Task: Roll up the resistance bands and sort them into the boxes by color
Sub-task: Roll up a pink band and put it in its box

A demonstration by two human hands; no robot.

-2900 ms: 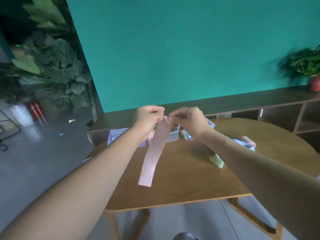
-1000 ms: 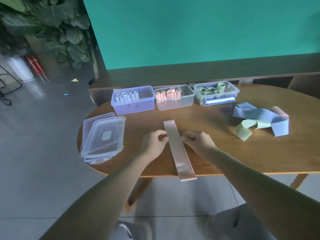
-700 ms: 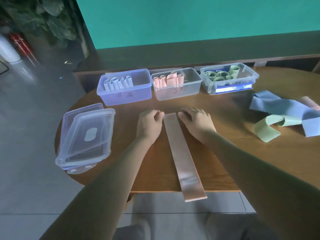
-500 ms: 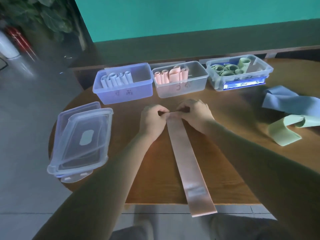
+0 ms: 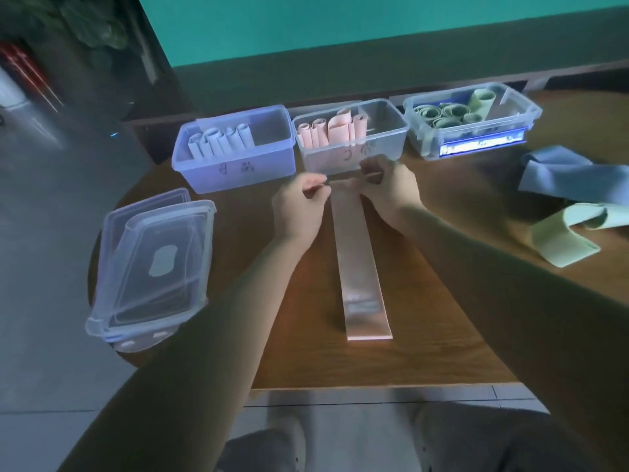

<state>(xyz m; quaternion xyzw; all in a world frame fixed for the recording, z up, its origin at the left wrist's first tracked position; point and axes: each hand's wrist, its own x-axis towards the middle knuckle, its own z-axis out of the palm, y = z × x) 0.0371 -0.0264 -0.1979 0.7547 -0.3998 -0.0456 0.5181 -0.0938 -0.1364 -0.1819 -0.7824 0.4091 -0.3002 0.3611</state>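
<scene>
Since half a second ago: near end of the pink band (image 5: 357, 260) drawn fully onto the table (image 5: 442, 352), no longer hanging over the front edge; both hands a little farther up the frame, close against the middle box.

Lying flat and straight down the centre of the frame, far end toward the boxes. Pale pink, smooth, slightly glossy, with a faint printed patch near its lower end. Far end just lifted and turned over into a small first fold.

Pinched at that fold from both sides: left hand (image 5: 299, 209) on the left corner, right hand (image 5: 391, 189) on the right corner, fingers curled.

Across the upper middle, side by side: purple box (image 5: 235, 172) with pale rolls, clear box (image 5: 381, 144) with pink rolls, third box (image 5: 476, 144) with green rolls. At right, loose blue band (image 5: 565, 175) and green band (image 5: 565, 240), cut off by the frame edge. At left, stacked clear lids (image 5: 153, 267), overhanging the table edge.

Hard to make out: writing on the box fronts, blurred; fingertips at the fold, smeared; number of lids in the stack.
</scene>
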